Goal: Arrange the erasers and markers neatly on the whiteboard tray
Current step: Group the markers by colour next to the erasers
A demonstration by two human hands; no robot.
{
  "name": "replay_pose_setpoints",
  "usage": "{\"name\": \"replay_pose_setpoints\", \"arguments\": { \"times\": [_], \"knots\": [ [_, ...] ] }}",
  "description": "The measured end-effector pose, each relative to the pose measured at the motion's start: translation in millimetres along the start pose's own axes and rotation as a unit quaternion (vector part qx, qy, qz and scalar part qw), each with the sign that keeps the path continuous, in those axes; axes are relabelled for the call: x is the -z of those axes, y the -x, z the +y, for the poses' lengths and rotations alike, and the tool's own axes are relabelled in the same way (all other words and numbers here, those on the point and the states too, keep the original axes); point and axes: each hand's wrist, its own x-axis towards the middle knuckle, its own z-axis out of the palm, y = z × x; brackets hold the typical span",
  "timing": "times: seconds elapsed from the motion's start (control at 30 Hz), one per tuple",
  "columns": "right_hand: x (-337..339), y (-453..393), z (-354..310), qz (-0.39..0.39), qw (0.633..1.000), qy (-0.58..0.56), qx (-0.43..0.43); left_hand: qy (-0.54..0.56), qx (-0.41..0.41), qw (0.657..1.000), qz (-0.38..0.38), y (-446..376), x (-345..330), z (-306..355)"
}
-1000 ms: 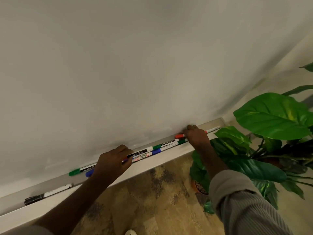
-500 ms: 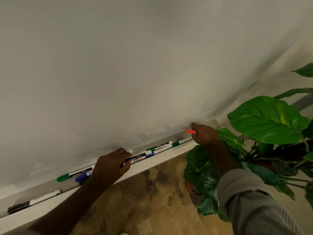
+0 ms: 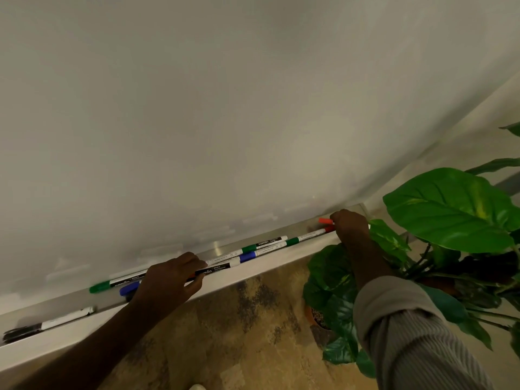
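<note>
Red plastic is showing at the far end of the whiteboard tray (image 3: pixel 281 270), where our right hand (image 3: pixel 350 229) is pinching a red marker (image 3: pixel 325 221) between thumb and fingertips, its cap poking out to the left just above the ledge. Our left hand (image 3: pixel 171 280) is resting palm-down over the middle of the row, fingers curled across the markers there; we cannot tell whether it is clamping one or only steadying them. Around it, a green marker (image 3: pixel 112 284) and a blue marker (image 3: pixel 129 289) are lying side by side to its left, more green- and blue-capped pens are trailing toward the right hand, and a black marker (image 3: pixel 47 325) is sitting well apart at the left end. No eraser is appearing in view.

We are judging the risks as these: the ledge is narrow, and the round barrels are lying loose, so a nudge from the left hand could be rolling one over the front lip onto the carpet (image 3: pixel 239 333). The red marker, held only by fingertips, could be slipping as it comes down, or landing across the others. The plant (image 3: pixel 450 209) is crowding our right sleeve (image 3: pixel 416 333), and a leaf could be snagging the arm.
</note>
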Motion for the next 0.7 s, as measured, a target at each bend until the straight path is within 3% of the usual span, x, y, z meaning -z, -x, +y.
{"name": "replay_pose_setpoints", "arguments": {
  "times": [0.37, 0.7],
  "knots": [
    [3.8, 4.5, 2.5, -0.004, 0.997, -0.039, 0.07, -0.021, -0.003, 1.0, 0.012, 9.4, -4.8, -4.0],
    [15.7, 28.7, 11.2, 0.103, 0.972, -0.174, 0.122, -0.015, 0.02, 0.999, 0.027, 8.3, 4.3, -2.4]
  ]
}}
